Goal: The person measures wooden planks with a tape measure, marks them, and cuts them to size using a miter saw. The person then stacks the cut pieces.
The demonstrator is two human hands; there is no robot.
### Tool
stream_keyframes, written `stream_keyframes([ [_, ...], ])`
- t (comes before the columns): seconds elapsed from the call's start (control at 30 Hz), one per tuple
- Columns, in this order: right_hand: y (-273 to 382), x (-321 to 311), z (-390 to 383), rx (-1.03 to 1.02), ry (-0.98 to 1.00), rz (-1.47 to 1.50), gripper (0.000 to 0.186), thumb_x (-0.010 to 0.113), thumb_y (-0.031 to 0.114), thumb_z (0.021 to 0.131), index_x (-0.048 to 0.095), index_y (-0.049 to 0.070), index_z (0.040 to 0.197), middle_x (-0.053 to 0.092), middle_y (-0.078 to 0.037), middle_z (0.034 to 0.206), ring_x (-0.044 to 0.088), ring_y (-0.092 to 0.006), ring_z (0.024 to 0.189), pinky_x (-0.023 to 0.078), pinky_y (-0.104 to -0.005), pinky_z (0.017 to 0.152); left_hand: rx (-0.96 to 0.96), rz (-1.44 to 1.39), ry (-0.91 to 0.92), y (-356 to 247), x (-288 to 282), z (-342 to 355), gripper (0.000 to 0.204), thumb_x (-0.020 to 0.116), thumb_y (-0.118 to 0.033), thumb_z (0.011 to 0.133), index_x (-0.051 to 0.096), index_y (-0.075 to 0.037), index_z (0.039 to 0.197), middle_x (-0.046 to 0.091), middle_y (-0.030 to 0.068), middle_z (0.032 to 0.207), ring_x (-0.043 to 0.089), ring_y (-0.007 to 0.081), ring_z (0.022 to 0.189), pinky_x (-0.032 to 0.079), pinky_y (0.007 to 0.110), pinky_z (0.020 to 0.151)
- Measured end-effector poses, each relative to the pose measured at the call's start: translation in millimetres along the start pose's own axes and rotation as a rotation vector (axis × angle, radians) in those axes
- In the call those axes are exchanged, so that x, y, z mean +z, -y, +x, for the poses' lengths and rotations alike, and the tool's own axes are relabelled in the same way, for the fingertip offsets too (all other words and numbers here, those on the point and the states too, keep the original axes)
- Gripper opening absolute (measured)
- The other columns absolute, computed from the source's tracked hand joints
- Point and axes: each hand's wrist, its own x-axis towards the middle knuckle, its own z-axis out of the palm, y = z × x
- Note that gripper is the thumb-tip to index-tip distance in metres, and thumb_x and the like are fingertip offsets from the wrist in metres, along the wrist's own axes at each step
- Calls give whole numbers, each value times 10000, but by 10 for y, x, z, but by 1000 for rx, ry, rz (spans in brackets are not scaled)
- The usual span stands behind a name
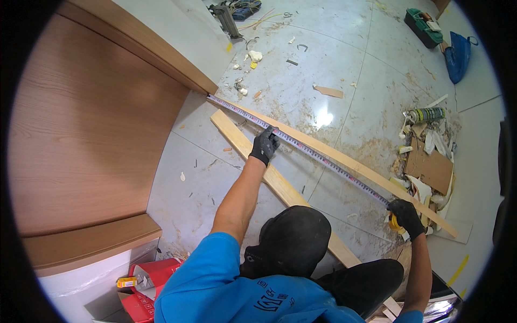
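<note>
Count, by position from the hands. Gloved hands: 2, left hand (pixel 265 145) and right hand (pixel 406 218). Tape measure (pixel 323 160): 1, spanning both hands. Thin wooden strip (pixel 344 157): 1, just beyond the left hand. Thick wooden batten (pixel 288 189): 1, below the left wrist. Wood offcut (pixel 328 92): 1, farther out from the left hand. Beyond the right hand: canister (pixel 428 114), 1; brown board (pixel 429 166), 1; green toolbox (pixel 420 29), 1, well apart; blue bag (pixel 458 58), 1.

The left hand (pixel 265 144) touches and the right hand (pixel 407 217) grips a tape measure (pixel 328 162) beside a wooden strip (pixel 355 166).
</note>
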Motion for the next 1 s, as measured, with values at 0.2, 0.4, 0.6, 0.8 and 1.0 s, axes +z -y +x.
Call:
stream_keyframes([
  [0.2, -100, 43, -50, -25, -39, -204, 208, 571, 115, 765, 606, 101, 970, 621, -114, 953, 597, -283, 900, 483, -392, 753, 29, 12, 36, 318, 286, 167, 133, 615, -232, 876, 635, -106, 840, 475, -27, 588, 459, 96, 480, 397, 249, 425],
  [0.4, -24, -167, -414, 294, -57, 125, 259, 539, 350, 883, 613, 104, 904, 622, -105, 830, 602, -260, 766, 494, -372, 681, 26, 274, 370, 393, -296, 616, 212, 526, -267, 922, 602, -92, 1015, 568, 10, 751, 526, 126, 655, 482, 304, 607],
  [0.6, 401, -936, -2406, 170, -14, -274, 271, 601, 154, 811, 605, 173, 1081, 592, -96, 1094, 583, -278, 952, 501, -366, 773, -45, 125, 237, 224, -275, 742, 278, 509, -271, 949, 591, -28, 1055, 609, 14, 751, 531, 95, 606, 469, 226, 525],
  [0.8, 1768, -1960, -4437, 860, 117, -465, 249, 610, 47, 746, 648, 92, 988, 639, -106, 987, 596, -267, 970, 478, -367, 875, -86, 143, 204, 258, -323, 842, 318, 496, -289, 954, 565, -36, 1134, 598, 6, 774, 469, 83, 566, 430, 196, 499],
  [1.0, 1877, -2767, -4580, 1314, 155, -704, 240, 587, -9, 743, 676, 110, 930, 651, -72, 972, 606, -251, 907, 498, -340, 806, 142, 427, 307, 196, -470, 817, 254, 537, -225, 912, 598, -44, 1079, 625, 56, 795, 569, 160, 730, 494, 258, 621],
])
